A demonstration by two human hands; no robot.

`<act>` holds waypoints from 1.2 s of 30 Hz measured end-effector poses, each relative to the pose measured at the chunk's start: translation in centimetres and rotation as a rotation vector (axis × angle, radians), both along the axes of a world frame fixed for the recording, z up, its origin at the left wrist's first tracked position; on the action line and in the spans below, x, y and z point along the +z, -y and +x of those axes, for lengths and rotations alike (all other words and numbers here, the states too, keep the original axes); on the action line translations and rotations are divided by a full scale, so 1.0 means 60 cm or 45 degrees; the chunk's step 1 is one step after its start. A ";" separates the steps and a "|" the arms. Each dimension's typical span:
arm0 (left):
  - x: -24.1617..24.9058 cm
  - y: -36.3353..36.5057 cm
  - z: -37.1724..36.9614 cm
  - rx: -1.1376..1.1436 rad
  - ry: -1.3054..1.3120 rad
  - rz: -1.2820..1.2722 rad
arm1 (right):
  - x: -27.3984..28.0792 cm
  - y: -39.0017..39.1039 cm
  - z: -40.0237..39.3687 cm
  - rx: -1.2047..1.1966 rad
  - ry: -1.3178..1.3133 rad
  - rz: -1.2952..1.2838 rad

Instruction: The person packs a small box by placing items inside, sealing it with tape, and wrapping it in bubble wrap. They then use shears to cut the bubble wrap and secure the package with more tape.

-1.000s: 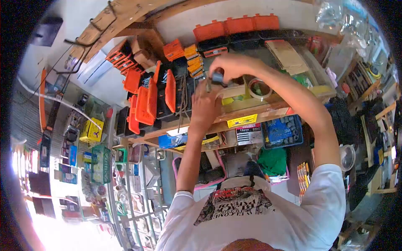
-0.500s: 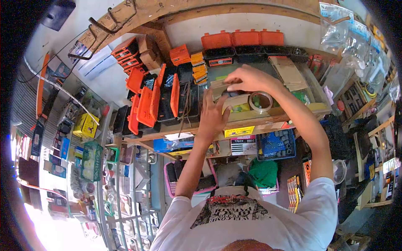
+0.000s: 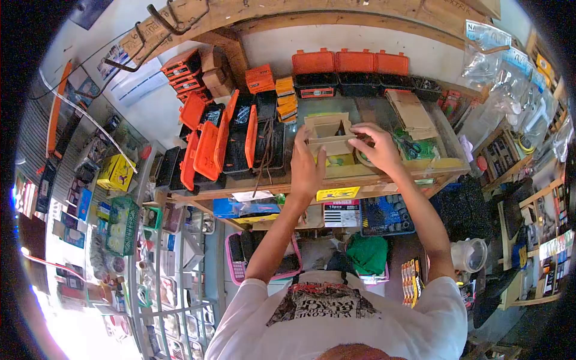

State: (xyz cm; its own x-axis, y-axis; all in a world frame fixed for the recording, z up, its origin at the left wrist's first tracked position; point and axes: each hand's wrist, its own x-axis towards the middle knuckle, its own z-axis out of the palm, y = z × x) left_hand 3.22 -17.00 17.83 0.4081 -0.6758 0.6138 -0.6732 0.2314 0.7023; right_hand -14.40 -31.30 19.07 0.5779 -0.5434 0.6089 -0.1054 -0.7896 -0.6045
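A small brown cardboard box (image 3: 329,146) sits on the glass-topped counter, its top open and its flaps up. My left hand (image 3: 307,171) is at the box's left side, fingers stretched upward along the edge and thumb apart in front. On the opposite side, my right hand (image 3: 379,147) has its fingers and thumb spread, fingertips right at the box's right edge. A roll of tape (image 3: 362,157) lies under my right hand, mostly hidden by it. The inside of the box shows only as a dark gap.
Orange-lidded black cases (image 3: 207,150) stand open at left, with more (image 3: 315,72) along the wall. Flattened cardboard (image 3: 414,114) and scissors (image 3: 410,147) lie at right. Below the counter are a blue basket (image 3: 387,215), a pink basket (image 3: 235,264) and a green bag (image 3: 367,254).
My right hand has come down and away from over the box to its right side, partly covering the tape roll. The scissors now show. My left hand stays by the box's left side.
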 end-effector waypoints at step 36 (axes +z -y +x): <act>-0.038 0.058 0.056 -0.040 0.692 -0.233 | -0.028 0.003 0.034 -0.130 -0.098 -0.781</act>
